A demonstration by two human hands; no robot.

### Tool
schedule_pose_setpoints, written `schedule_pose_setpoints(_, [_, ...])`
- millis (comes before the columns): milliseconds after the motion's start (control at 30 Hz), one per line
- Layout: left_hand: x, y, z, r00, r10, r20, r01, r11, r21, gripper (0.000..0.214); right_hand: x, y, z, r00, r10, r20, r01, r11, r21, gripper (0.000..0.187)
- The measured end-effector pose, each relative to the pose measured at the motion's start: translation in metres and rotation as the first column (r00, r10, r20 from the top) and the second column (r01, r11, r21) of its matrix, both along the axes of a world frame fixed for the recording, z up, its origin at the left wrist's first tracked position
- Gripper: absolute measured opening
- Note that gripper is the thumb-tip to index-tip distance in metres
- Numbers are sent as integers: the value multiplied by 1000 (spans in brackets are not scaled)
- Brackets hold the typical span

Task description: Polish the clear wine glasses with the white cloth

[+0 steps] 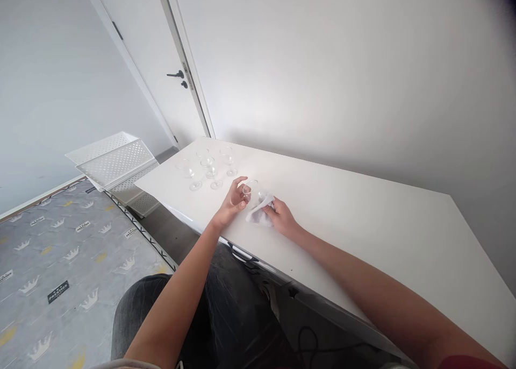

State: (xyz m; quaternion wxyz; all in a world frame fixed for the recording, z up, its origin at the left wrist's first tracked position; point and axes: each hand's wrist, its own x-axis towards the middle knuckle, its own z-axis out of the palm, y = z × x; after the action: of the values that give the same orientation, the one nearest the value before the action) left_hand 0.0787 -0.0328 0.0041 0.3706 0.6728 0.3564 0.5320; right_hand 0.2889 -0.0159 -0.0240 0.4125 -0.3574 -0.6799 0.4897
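My left hand (233,201) curls its fingers and thumb around the bowl of a clear stemmed glass (251,187) just above the white table. The glass is tilted, its rim toward my left hand. On the right, my right hand (282,216) pinches a white cloth (258,215), which wraps the stem end of that glass and hides part of it. Beyond my left hand, several similar clear stemmed glasses (216,184) stand upright in a group at the table's left end.
The white table (363,224) runs along a white wall. At its left stand a perforated white metal rack (116,162) and a grey mattress (60,261) with crown prints. A door with a black handle (176,75) is behind. A dark cable (308,339) lies below the table.
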Motion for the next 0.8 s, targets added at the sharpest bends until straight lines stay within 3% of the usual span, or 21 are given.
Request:
schedule_pose_setpoints(67, [7,4,0,990,-10,144,17,999,-51,84,-1,1,1,999,28,-41,-31,996,-85,45])
schedule_pose_setpoints(133, [15,8,0,970,15,243,6,996,-84,68,1,1,4,987,77,-139,-105,973,-206,51])
schedule_pose_setpoints(233, [26,14,3,961,27,275,3,994,-107,62,5,-1,9,918,194,-347,-341,833,-436,58])
schedule_pose_setpoints(300, [30,16,9,958,10,287,26,992,-122,70,8,-5,13,863,281,-419,-473,741,-478,58])
schedule_pose_setpoints(333, [32,15,13,957,10,291,27,992,-123,71,8,-7,15,860,307,-409,-484,747,-456,58])
schedule_pose_setpoints(367, [34,14,18,958,30,286,6,992,-123,68,8,-10,16,880,299,-368,-443,797,-411,56])
schedule_pose_setpoints(433, [39,6,29,964,146,224,-119,984,-130,59,5,-14,16,954,169,-247,-235,934,-269,51])
schedule_pose_setpoints(500, [45,-5,42,948,301,101,-288,950,-120,52,3,-17,12,983,41,-180,-68,987,-147,45])
schedule_pose_setpoints(600, [49,-24,57,914,403,35,-400,914,-75,47,0,-13,6,956,35,-291,-107,966,-236,47])
schedule_pose_setpoints(667, [49,-34,63,889,455,61,-453,891,-46,44,1,-5,4,897,-61,-437,-112,927,-359,50])
schedule_pose_setpoints(733, [48,-42,66,828,547,121,-553,833,17,42,4,3,6,815,-203,-543,-59,903,-427,49])
schedule_pose_setpoints(800, [48,-47,65,767,603,218,-634,766,110,42,8,8,12,772,-243,-587,-47,900,-434,43])
